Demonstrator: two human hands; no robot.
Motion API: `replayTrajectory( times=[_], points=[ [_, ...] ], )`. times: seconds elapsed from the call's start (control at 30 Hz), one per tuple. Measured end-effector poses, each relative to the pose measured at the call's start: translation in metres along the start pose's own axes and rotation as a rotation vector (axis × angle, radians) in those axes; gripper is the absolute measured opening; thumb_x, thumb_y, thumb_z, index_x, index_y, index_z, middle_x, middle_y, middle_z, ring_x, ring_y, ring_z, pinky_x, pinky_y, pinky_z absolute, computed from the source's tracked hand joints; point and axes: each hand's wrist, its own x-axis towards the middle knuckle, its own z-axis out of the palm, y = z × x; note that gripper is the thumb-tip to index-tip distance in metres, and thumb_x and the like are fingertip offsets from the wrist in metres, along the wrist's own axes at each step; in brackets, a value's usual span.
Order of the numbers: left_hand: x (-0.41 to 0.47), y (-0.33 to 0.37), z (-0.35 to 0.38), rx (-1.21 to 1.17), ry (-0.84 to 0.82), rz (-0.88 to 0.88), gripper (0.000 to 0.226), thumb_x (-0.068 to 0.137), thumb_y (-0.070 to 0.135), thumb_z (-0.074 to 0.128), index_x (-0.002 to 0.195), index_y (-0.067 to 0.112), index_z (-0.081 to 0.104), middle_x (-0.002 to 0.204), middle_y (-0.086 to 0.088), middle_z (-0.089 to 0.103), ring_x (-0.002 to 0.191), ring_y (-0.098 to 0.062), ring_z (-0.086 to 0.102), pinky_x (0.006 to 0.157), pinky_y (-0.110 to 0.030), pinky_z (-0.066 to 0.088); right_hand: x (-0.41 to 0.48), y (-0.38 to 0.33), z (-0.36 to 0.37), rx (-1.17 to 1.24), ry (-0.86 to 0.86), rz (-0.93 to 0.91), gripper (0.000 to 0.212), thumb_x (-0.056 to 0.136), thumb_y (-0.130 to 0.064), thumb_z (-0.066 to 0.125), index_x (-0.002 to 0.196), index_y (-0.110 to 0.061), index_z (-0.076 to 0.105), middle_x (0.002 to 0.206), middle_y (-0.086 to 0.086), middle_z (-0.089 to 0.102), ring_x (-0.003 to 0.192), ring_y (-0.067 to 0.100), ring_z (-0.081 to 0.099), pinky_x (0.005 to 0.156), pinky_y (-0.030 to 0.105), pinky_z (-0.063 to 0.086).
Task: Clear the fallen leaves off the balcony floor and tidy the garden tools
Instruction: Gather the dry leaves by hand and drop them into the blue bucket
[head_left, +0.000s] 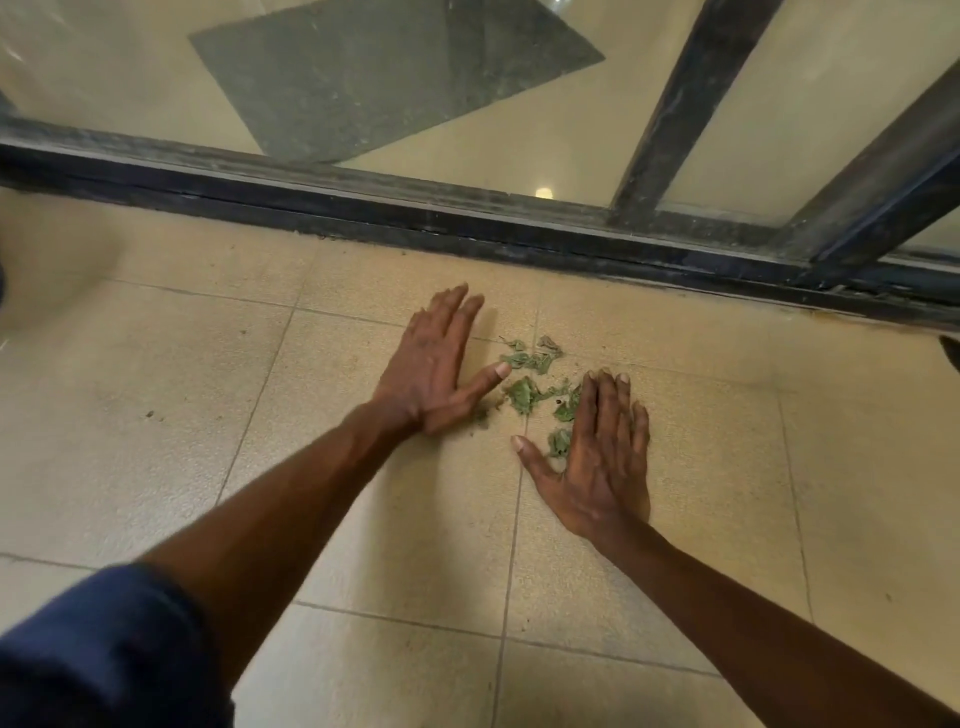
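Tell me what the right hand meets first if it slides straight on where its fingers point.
Probably only bare tile, then the dark door track. The right hand lies flat, fingers aimed at that track; the leaves sit mostly off to its thumb side.

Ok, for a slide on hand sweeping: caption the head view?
Left hand and right hand flat on the tiled floor, flanking scattered green leaf scraps near the dark metal frame.

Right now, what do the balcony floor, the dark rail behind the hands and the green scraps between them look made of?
The floor tiles look ceramic: matt beige, speckled, with grout lines. The frame rail is probably painted metal: dark, dusty, scuffed along straight ridges. The leaves are dried plant matter: dull green, curled, torn.
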Motion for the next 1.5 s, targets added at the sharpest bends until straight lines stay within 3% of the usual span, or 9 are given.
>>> replayTrajectory(
  times=[0.23, 0.4, 0.6, 0.83, 0.93, 1.03, 1.17, 1.33, 1.5],
  points=[
    [0.043, 0.037, 0.023, 0.097, -0.194, 0.159, 0.101, 0.089, 0.083, 0.004, 0.166, 0.018, 0.011, 0.173, -0.008, -0.003, 0.160, -0.022, -0.007, 0.129, -0.053, 0.004, 0.002, 0.001, -0.004, 0.022, -0.017, 0.016, 0.124, 0.081, -0.097, 0.015, 0.162, -0.008, -0.015, 0.170, 0.012, -0.021, 0.155, 0.024, -0.026, 0.128, 0.050, -0.006],
    [-0.002, 0.056, 0.029, -0.094, -0.266, 0.411, 0.087, 0.097, 0.072, 0.025, 0.164, 0.018, 0.021, 0.172, -0.006, 0.015, 0.160, -0.015, 0.004, 0.130, -0.043, 0.008, 0.002, 0.006, -0.001, 0.056, -0.009, -0.017, 0.123, 0.079, -0.090, 0.024, 0.161, -0.008, -0.015, 0.170, 0.012, -0.021, 0.156, 0.025, -0.025, 0.128, 0.051, -0.003],
    [-0.067, 0.020, 0.010, -0.221, 0.292, -0.089, 0.070, 0.101, 0.060, 0.024, 0.157, 0.020, 0.036, 0.170, -0.001, 0.024, 0.158, -0.018, 0.016, 0.126, -0.055, 0.019, 0.000, 0.005, -0.003, 0.085, 0.016, -0.031, 0.129, 0.078, -0.099, 0.021, 0.160, -0.009, -0.019, 0.170, 0.012, -0.018, 0.156, 0.025, -0.023, 0.128, 0.049, -0.003],
    [-0.080, 0.000, 0.018, -0.216, 0.362, -0.300, 0.070, 0.103, 0.063, 0.028, 0.158, 0.019, 0.031, 0.167, -0.005, 0.028, 0.156, -0.020, 0.022, 0.125, -0.053, 0.024, 0.025, -0.014, -0.008, 0.225, -0.003, -0.132, 0.126, 0.076, -0.097, 0.031, 0.163, -0.017, -0.012, 0.172, 0.011, -0.012, 0.158, 0.025, -0.014, 0.129, 0.045, 0.001],
    [-0.085, -0.004, 0.018, -0.234, 0.374, -0.294, 0.067, 0.105, 0.060, 0.032, 0.157, 0.018, 0.032, 0.165, -0.004, 0.031, 0.154, -0.018, 0.025, 0.124, -0.052, 0.027, 0.026, -0.049, -0.002, 0.220, -0.074, -0.368, 0.105, 0.086, -0.086, 0.038, 0.165, -0.026, 0.003, 0.173, 0.005, -0.006, 0.159, 0.022, -0.010, 0.129, 0.045, 0.002],
    [-0.084, -0.004, 0.015, -0.215, 0.370, -0.296, 0.068, 0.104, 0.062, 0.030, 0.157, 0.019, 0.031, 0.164, -0.004, 0.033, 0.153, -0.017, 0.026, 0.125, -0.050, 0.026, 0.016, -0.064, 0.013, 0.264, -0.035, -0.648, 0.059, 0.103, -0.052, 0.045, 0.152, -0.019, 0.048, 0.168, 0.009, 0.027, 0.159, 0.023, 0.013, 0.127, 0.048, 0.021],
    [-0.084, -0.004, 0.015, -0.201, 0.372, -0.281, 0.068, 0.104, 0.063, 0.031, 0.156, 0.020, 0.033, 0.161, -0.003, 0.037, 0.151, -0.017, 0.029, 0.125, -0.050, 0.024, 0.014, -0.058, 0.018, 0.301, 0.194, -0.699, 0.025, 0.100, -0.031, 0.061, 0.116, -0.017, 0.073, 0.127, 0.000, 0.063, 0.123, 0.021, 0.053, 0.100, 0.039, 0.050],
    [-0.082, -0.004, 0.015, -0.188, 0.369, -0.268, 0.071, 0.102, 0.065, 0.029, 0.155, 0.018, 0.034, 0.159, -0.004, 0.040, 0.150, -0.017, 0.030, 0.126, -0.049, 0.021, 0.027, -0.047, 0.012, 0.242, 0.339, -0.598, 0.021, 0.098, -0.031, 0.066, 0.087, -0.014, 0.063, 0.085, -0.001, 0.052, 0.074, 0.015, 0.049, 0.060, 0.026, 0.041],
    [-0.083, -0.009, 0.019, -0.120, 0.314, -0.242, 0.073, 0.101, 0.067, 0.027, 0.156, 0.018, 0.034, 0.162, -0.004, 0.035, 0.154, -0.017, 0.023, 0.128, -0.048, 0.014, 0.037, -0.044, 0.015, 0.173, 0.379, -0.747, 0.036, 0.099, -0.032, 0.060, 0.070, -0.012, 0.062, 0.064, 0.000, 0.050, 0.053, 0.012, 0.039, 0.047, 0.027, 0.038]
  ],
)
